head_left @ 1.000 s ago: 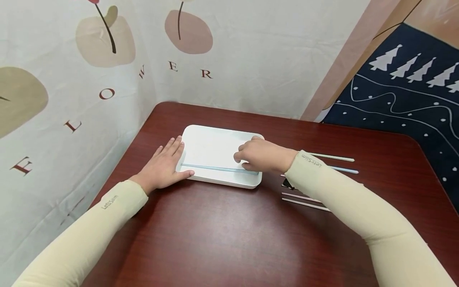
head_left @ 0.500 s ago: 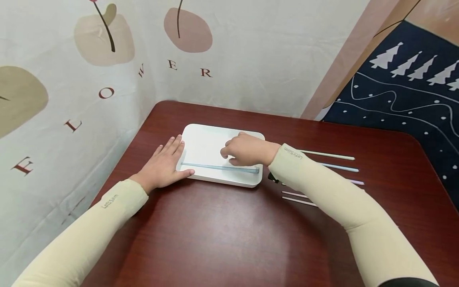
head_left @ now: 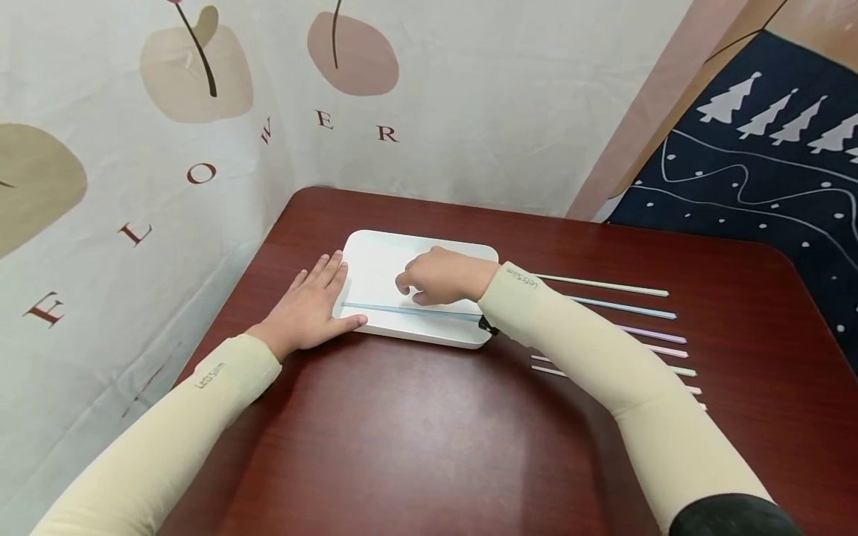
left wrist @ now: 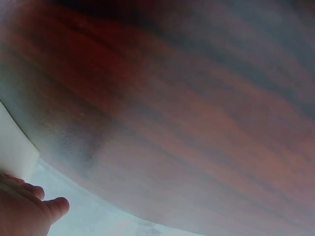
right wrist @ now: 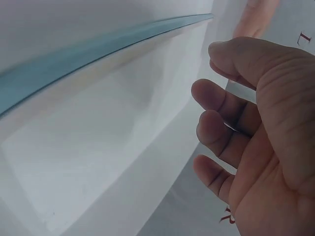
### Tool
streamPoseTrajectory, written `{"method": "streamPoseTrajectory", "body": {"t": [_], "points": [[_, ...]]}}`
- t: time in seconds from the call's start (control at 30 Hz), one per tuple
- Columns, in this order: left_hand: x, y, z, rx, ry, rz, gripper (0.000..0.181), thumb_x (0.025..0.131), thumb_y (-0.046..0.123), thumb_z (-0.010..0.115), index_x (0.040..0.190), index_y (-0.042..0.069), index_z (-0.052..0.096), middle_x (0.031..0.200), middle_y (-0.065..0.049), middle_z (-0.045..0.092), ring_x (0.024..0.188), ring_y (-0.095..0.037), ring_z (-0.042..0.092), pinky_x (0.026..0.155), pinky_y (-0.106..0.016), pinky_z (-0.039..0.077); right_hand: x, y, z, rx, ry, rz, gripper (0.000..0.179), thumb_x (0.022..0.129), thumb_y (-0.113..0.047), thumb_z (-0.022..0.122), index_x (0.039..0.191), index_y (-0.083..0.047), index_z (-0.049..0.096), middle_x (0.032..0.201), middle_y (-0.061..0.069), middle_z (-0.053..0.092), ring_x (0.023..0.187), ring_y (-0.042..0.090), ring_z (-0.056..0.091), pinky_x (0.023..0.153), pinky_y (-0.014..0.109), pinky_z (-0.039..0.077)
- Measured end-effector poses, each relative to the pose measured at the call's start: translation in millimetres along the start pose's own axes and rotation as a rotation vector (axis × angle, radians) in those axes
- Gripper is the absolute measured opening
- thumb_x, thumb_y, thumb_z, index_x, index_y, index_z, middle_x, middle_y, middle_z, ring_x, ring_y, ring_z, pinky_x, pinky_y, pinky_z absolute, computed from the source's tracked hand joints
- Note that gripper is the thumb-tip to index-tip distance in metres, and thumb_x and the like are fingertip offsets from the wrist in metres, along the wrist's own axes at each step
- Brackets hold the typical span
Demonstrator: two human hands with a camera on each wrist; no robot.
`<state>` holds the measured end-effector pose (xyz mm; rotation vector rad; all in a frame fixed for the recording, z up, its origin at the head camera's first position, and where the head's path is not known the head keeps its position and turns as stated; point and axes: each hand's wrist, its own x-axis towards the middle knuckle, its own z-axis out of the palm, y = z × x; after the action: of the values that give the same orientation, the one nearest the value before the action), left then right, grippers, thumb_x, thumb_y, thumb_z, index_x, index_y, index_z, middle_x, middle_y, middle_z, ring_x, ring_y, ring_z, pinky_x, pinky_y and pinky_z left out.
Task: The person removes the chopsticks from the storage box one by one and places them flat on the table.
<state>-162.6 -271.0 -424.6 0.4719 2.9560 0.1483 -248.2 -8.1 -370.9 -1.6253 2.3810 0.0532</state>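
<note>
A shallow white tray (head_left: 375, 272) lies on the dark red table. Inside it, along the near side, stretches a long thin light-blue stick (head_left: 412, 311). My left hand (head_left: 304, 305) lies with spread, straight fingers against the tray's left end, thumb by the near corner. Over the tray hovers my right hand (head_left: 445, 277), palm down, just beyond the stick. In the right wrist view its fingers (right wrist: 211, 130) are loosely bent with nothing between them, and the blue stick shows apart from them. The left wrist view catches only part of the left hand (left wrist: 24, 209) at the tray's corner.
Right of the tray, several thin pastel sticks lie side by side, a green stick (head_left: 623, 286) farthest back and a blue stick (head_left: 637, 307) after it. My right forearm passes over them. A printed white curtain (head_left: 482, 112) hangs behind the table (head_left: 395, 447).
My right hand has moved left across the tray, away from the blue stick's right end. The stick stays in the tray and the left hand keeps its place.
</note>
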Motion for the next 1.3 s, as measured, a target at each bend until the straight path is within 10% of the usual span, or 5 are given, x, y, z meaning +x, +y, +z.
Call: {"method": "streamPoseTrajectory", "body": {"t": [1.3], "points": [[-2.9,-1.1,0.2,0.002,0.036,0.023,0.111,0.088,0.080,0.039,0.156,-0.005,0.016,0.165,-0.017,0.000,0.151,-0.036,0.001,0.115,-0.060,0.016,19.8,10,26,0.232,0.007,-0.015,0.012,0.091,-0.009,0.061,0.099,-0.014,0.068,0.083,-0.003,0.061,0.078,0.013,0.053,0.077,0.030,0.044]]}}
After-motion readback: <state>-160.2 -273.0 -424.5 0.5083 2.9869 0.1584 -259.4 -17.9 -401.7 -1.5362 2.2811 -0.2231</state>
